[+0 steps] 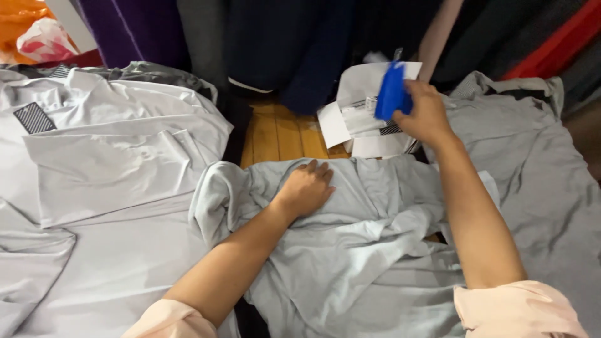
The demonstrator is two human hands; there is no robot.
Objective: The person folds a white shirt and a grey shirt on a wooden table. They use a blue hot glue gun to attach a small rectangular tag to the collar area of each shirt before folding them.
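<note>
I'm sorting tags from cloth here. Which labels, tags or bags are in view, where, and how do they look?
Paper tags: white rectangular sheets with dark stripes, on the wooden table beneath the right hand.
Woven label: dark striped patch on the white garment, far left.
Plastic bag: crumpled white and pink, top left corner.

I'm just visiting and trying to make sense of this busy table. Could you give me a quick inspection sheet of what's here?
Surface: wooden tabletop, mostly covered, bare in a strip at the middle.
Job's things: crumpled light grey garment under the left hand; blue tool gripped in the right hand.
Clutter: white paper tags stacked beneath the blue tool; pale grey garments piled at left; darker grey garment at right.
Hands: left pressed flat on the fabric; right closed around the tool.
Cables: nothing seen.
Surroundings: dark hanging fabrics behind; orange bag at the top left corner.
</note>
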